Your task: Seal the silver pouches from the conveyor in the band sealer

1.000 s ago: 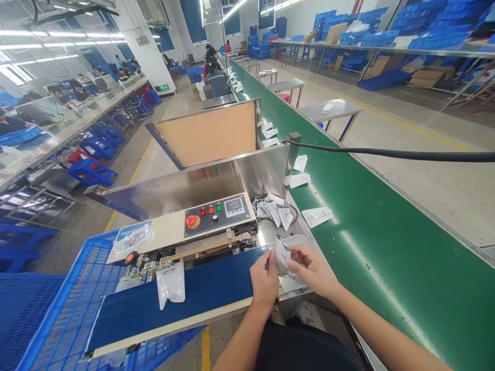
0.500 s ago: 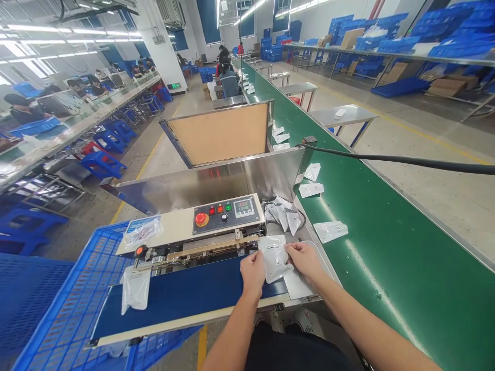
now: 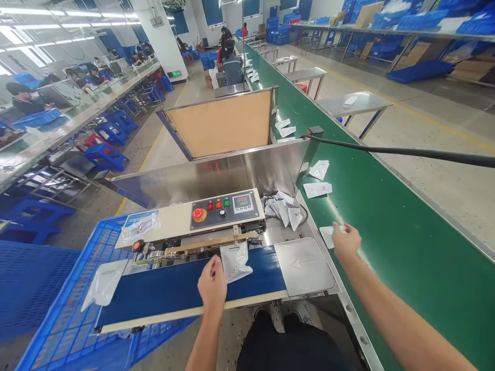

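A white plastic pouch [image 3: 235, 264] stands with its top edge in the band sealer [image 3: 211, 249], its lower part over the blue belt [image 3: 166, 296]. My left hand [image 3: 212, 286] is closed at the pouch's left edge, fingers curled, thumb and forefinger against it. Over on the green conveyor [image 3: 410, 247], my right hand [image 3: 347, 240] is closed on the near end of another white pouch [image 3: 327, 236], partly covering it. A further filled pouch [image 3: 103, 283] hangs at the sealer's left end, above the blue crate [image 3: 58, 314].
Several small white packets [image 3: 284, 211] lie heaped behind the metal infeed plate [image 3: 305, 265]. More pouches [image 3: 317, 190] lie along the conveyor. A control panel [image 3: 224, 208] tops the sealer, and a black cable [image 3: 406, 151] crosses the conveyor. Other people sit farther off.
The pouch both hands held has moved left into the sealer. My right hand has left it and reached right to a conveyor pouch. The leftmost pouch has travelled farther left.
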Available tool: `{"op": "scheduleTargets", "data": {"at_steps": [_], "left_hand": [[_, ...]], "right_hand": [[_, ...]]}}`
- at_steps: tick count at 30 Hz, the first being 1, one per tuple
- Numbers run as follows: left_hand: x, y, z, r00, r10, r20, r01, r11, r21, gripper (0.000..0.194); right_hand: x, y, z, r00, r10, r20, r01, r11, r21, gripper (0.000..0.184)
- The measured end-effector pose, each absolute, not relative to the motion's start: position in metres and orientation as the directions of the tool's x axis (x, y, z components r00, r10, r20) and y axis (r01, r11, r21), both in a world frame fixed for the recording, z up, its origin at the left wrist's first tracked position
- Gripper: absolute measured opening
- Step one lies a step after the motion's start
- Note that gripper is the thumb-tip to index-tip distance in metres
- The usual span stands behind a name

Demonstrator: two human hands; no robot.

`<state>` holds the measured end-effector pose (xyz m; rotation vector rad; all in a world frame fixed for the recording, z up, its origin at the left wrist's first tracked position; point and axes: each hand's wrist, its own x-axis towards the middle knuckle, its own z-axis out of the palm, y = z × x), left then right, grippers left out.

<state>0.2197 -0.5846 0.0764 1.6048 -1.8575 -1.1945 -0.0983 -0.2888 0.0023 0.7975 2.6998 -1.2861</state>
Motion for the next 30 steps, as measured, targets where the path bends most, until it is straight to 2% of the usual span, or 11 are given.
{"op": "scheduleTargets", "data": {"at_steps": [2,4,7,9,11,14,18,20,22,27,30], "left_hand": [[0.236,-0.579,0.081,-0.192,-0.973,-0.13,-0.567,0.002,0.824,0.052],[0.246,-0.567,0.084,-0.182,-0.981,-0.073,-0.502,0.028,0.864,0.055],[0.245,-0.545,0.085,-0.262,-0.964,-0.042,-0.394,0.067,0.917,0.057],[0.233,-0.53,0.085,-0.365,-0.929,-0.055,-0.348,0.082,0.934,0.056],[0.213,-0.515,0.084,-0.486,-0.872,-0.061,-0.319,0.112,0.941,0.052],[0.177,-0.494,0.087,-0.669,-0.744,-0.012,-0.254,0.213,0.943,0.048],[0.137,-0.471,0.092,-0.793,-0.608,-0.028,-0.183,0.193,0.964,0.054],[0.129,-0.465,0.093,-0.812,-0.581,-0.062,-0.184,0.154,0.971,0.056],[0.131,-0.462,0.092,-0.807,-0.585,-0.074,-0.192,0.142,0.971,0.059],[0.143,-0.468,0.08,-0.813,-0.575,-0.094,-0.225,0.161,0.961,0.056],[0.134,-0.477,0.066,-0.724,-0.653,-0.222,-0.318,0.031,0.948,0.053]], "right_hand": [[-0.119,-0.259,-0.012,-0.761,0.563,-0.324,0.613,0.46,-0.642,0.055],[-0.128,-0.243,-0.024,-0.718,0.583,-0.381,0.667,0.418,-0.617,0.051],[-0.124,-0.238,-0.031,-0.757,0.519,-0.396,0.625,0.403,-0.668,0.043],[-0.115,-0.242,-0.024,-0.84,0.443,-0.315,0.507,0.431,-0.746,0.047],[-0.097,-0.249,-0.004,-0.939,0.309,-0.153,0.294,0.487,-0.823,0.055],[-0.052,-0.267,0.041,-0.996,0.043,0.072,-0.038,0.54,-0.841,0.056],[0.015,-0.298,0.088,-0.919,-0.376,0.118,-0.279,0.408,-0.869,0.038],[0.037,-0.31,0.094,-0.855,-0.514,0.072,-0.263,0.308,-0.914,0.037],[0.05,-0.318,0.093,-0.843,-0.538,-0.01,-0.156,0.262,-0.952,0.042],[0.053,-0.324,0.08,-0.878,-0.459,-0.133,0.0,0.28,-0.96,0.046],[0.041,-0.33,0.074,-0.91,-0.314,-0.271,0.173,0.308,-0.936,0.043]]}}
